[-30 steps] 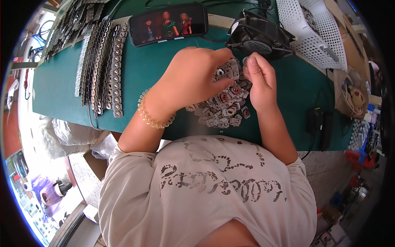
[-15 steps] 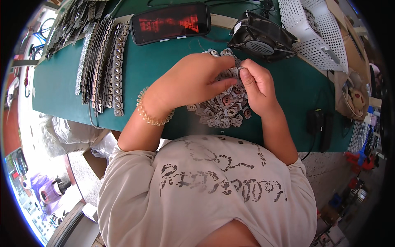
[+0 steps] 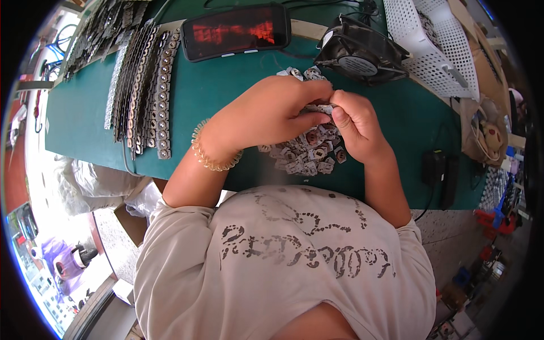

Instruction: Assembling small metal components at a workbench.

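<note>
Well, the left hand (image 3: 275, 107) and right hand (image 3: 360, 126) all but meet, thumb and finger of each pinching a strip (image 3: 318, 107) between them, above the pile (image 3: 311, 152); keeping thumbs close should steady it.

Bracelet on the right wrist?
No, the coiled bracelet circles the wrist of the left hand, while the wrist of the right hand is bare.

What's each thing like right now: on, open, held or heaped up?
Left hand, pinching a metal piece
Right hand, pinching it too
Phone, screen lit, showing red
Fan, can't tell if spinning
Small metal parts, heaped loose
Metal strips, laid side by side
White basket, open-topped, things inside
</note>
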### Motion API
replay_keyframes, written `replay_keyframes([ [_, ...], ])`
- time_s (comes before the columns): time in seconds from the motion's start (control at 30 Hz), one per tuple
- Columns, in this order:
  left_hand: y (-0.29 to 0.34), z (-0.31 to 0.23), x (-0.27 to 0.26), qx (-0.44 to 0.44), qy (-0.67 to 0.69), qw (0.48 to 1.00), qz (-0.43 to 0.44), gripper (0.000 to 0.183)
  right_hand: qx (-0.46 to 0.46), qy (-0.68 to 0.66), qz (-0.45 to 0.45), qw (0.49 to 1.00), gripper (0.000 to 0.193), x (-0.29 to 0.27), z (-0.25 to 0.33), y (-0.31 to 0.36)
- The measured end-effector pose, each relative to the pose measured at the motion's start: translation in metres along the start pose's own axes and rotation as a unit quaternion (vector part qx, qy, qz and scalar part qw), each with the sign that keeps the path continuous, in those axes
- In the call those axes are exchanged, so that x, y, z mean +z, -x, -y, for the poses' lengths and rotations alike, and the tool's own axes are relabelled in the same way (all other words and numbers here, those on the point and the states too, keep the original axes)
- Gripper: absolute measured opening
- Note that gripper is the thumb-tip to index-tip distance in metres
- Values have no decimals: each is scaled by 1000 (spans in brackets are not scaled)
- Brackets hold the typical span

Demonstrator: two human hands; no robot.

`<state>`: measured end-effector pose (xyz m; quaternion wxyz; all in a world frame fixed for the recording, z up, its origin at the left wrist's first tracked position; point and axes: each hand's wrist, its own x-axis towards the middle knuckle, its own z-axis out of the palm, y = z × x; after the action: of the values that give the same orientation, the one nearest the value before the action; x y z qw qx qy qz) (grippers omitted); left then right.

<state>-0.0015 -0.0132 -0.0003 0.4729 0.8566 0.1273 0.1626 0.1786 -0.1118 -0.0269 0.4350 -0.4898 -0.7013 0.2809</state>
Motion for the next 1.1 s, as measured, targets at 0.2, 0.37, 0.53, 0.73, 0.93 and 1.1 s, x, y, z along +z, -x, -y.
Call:
replay_keyframes([
  [0.2, 1, 2, 2, 8, 19, 1000, -17, 19, -29, 23, -22, 999, 16, 3, 1, -3],
  [0.37, 1, 5, 3, 7, 53, 998, -33, 18, -8, 57, -42, 997, 22, 1, 1, 0],
  [0.53, 1, 2, -8, -23, 115, 993, 22, 14, 94, -134, -68, 984, 31, 1, -2, 5],
  [0.73, 0, 2, -8, -42, 244, 967, 66, 14, 69, -234, -47, 969, 34, -3, -1, 5],
  [0.93, -1, 9, -4, 31, 249, 966, 63, 12, 86, -256, -36, 962, 33, -2, 3, 8],
  [1.1, -2, 5, -4, -15, 62, 998, -19, 14, 73, -15, -92, 993, 30, -2, -1, 2],
])
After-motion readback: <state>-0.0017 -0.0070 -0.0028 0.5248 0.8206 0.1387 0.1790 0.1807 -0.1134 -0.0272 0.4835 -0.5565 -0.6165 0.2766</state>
